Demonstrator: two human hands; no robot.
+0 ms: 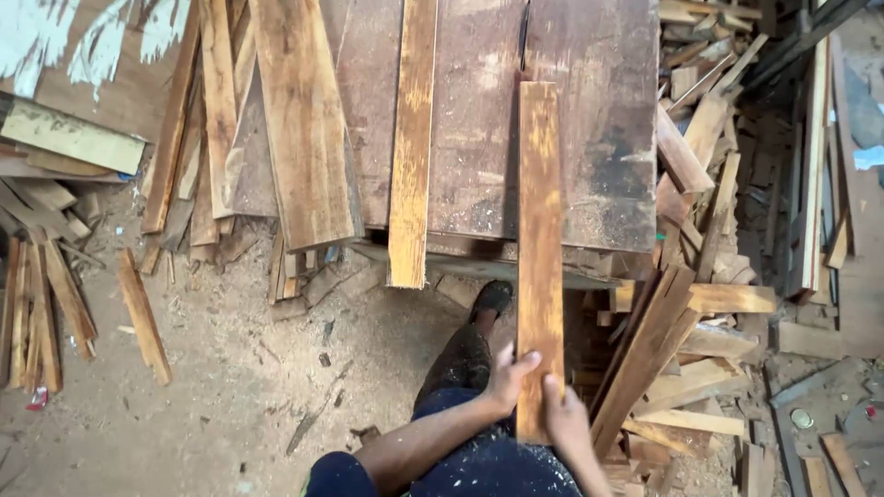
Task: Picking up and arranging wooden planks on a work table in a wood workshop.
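Note:
I hold a long narrow wooden plank by its near end with both hands. My left hand grips its left edge and my right hand grips its right edge just below. The plank's far end lies on a dark brown table top, lined up with a thin slot in that surface. A second yellowish plank rests on the table to the left, overhanging the near edge. My leg and dark shoe show beneath.
Wider boards lean over the table's left side. Offcuts pile up at the right and along the left. Sawdust covers the ground.

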